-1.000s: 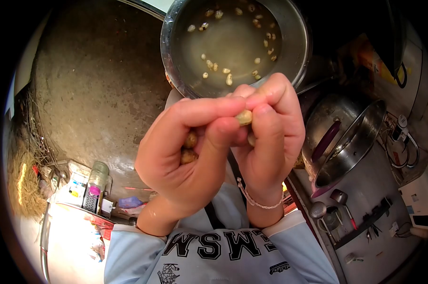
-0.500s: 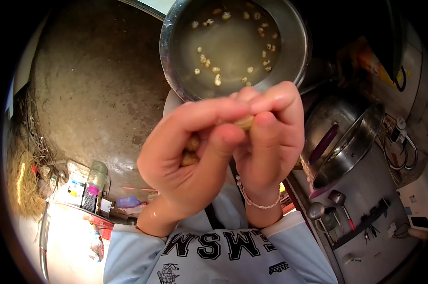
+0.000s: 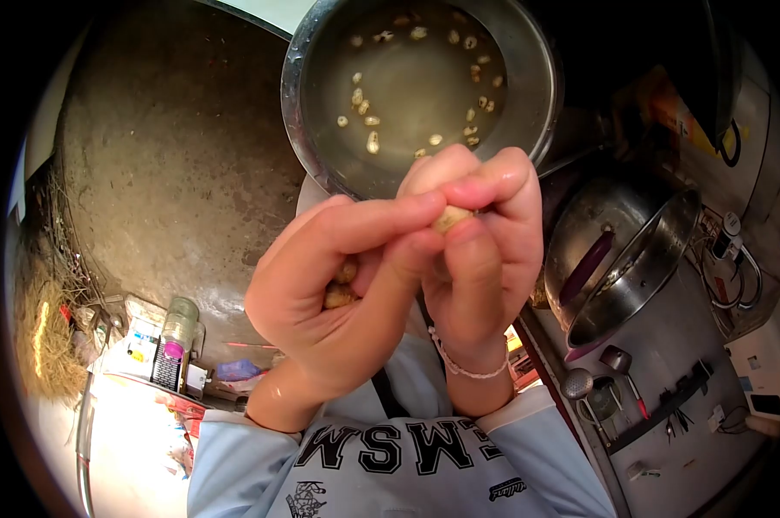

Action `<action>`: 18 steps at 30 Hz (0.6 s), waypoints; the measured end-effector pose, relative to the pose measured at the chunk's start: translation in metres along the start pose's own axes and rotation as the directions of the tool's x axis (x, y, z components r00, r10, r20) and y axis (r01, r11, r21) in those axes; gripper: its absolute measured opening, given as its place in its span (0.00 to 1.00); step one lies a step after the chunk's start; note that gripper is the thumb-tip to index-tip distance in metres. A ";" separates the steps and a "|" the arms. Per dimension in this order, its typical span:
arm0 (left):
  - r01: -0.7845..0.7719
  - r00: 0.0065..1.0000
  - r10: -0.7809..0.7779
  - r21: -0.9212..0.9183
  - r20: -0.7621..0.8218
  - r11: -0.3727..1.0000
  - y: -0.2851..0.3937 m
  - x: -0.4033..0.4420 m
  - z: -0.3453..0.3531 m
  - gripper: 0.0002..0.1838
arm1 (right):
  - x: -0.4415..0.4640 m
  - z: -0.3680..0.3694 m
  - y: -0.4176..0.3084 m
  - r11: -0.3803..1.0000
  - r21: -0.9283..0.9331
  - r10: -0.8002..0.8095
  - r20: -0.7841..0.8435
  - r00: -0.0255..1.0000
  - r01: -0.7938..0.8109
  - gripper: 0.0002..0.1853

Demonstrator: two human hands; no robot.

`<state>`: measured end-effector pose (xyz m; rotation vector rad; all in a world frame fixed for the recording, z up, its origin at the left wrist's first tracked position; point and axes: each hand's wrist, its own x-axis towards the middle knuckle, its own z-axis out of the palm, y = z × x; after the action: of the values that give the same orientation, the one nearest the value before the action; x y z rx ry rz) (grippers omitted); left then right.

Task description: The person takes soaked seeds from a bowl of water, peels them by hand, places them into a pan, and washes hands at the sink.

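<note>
My left hand (image 3: 334, 289) and my right hand (image 3: 485, 250) meet in front of my chest, just below a metal basin. Between their thumbs and forefingers they pinch a pale peanut (image 3: 450, 218), partly covered by the fingertips. More brownish peanuts (image 3: 340, 296) sit in the curled palm of my left hand, half hidden by its fingers. The metal basin (image 3: 310, 138) holds cloudy water with several peanuts (image 3: 372, 142) floating in it, most of them near its sides.
Steel pans (image 3: 618, 298) lie at right, with a purple-handled tool in them. A skimmer (image 3: 577, 382) and a ladle (image 3: 616, 358) hang lower right. At lower left stand a glass jar (image 3: 180, 319) and a black grater (image 3: 165, 369). Concrete floor (image 3: 183, 155) spreads left.
Both hands have shifted slightly left, and the fingertips have parted a little, showing more of the pinched peanut. The basin appears slightly farther left, and the floating peanuts have drifted.
</note>
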<state>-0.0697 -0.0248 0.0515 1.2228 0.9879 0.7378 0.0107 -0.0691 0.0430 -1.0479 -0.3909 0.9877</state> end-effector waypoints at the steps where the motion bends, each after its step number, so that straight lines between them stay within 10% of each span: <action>1: 0.002 1.000 -0.002 0.022 0.015 1.000 0.001 0.000 0.000 0.09 | 0.001 0.000 0.001 0.999 0.005 -0.032 -0.011 0.999 0.032 0.03; 10: 0.099 0.994 -0.092 0.148 -0.058 0.984 -0.028 0.008 0.009 0.07 | 0.012 -0.015 0.021 0.972 0.053 0.237 -0.199 0.951 -0.231 0.09; 12: 0.154 0.986 -0.139 0.172 -0.095 0.973 -0.033 0.015 0.010 0.05 | 0.029 -0.038 0.034 0.863 -0.316 0.314 -0.276 0.908 -0.394 0.12; 16: 0.267 0.946 -0.259 0.016 -0.194 0.963 -0.047 0.022 0.009 0.04 | 0.060 -0.086 0.089 0.509 -0.787 0.086 -0.356 0.930 -0.349 0.13; 18: 0.323 0.930 -0.340 -0.131 -0.142 0.937 -0.054 0.023 0.012 0.04 | 0.069 -0.086 0.096 0.012 -0.942 0.081 -0.333 0.939 -0.335 0.12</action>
<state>-0.0522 -0.0211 -0.0056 0.8820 1.2388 0.6187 0.0600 -0.0448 -0.0926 -2.6250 -0.8547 0.7475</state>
